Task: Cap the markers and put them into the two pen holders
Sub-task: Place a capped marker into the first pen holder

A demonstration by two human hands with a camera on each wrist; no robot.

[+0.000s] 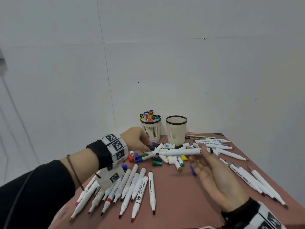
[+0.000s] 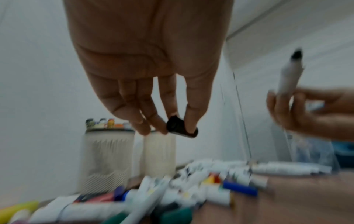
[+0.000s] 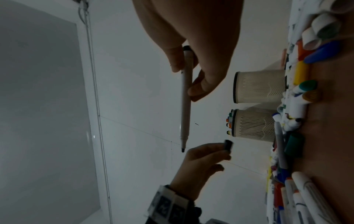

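The left wrist view is smeared with blur, so the loose caps (image 1: pixel 166 155) heaped mid-table dissolve into colour patches there. At the lower right of the head view the right wrist is cut off by the frame edge. The right hand (image 1: pixel 214 176) pinches a white marker (image 1: pixel 181 152), its black tip bare, level above the pile at centre frame. The left hand (image 1: pixel 135 138) pinches a black cap (image 2: pixel 181 126) just beside that tip. Behind stand two cream pen holders: the left holder (image 1: pixel 151 129) holds markers, the right holder (image 1: pixel 176 131) shows none.
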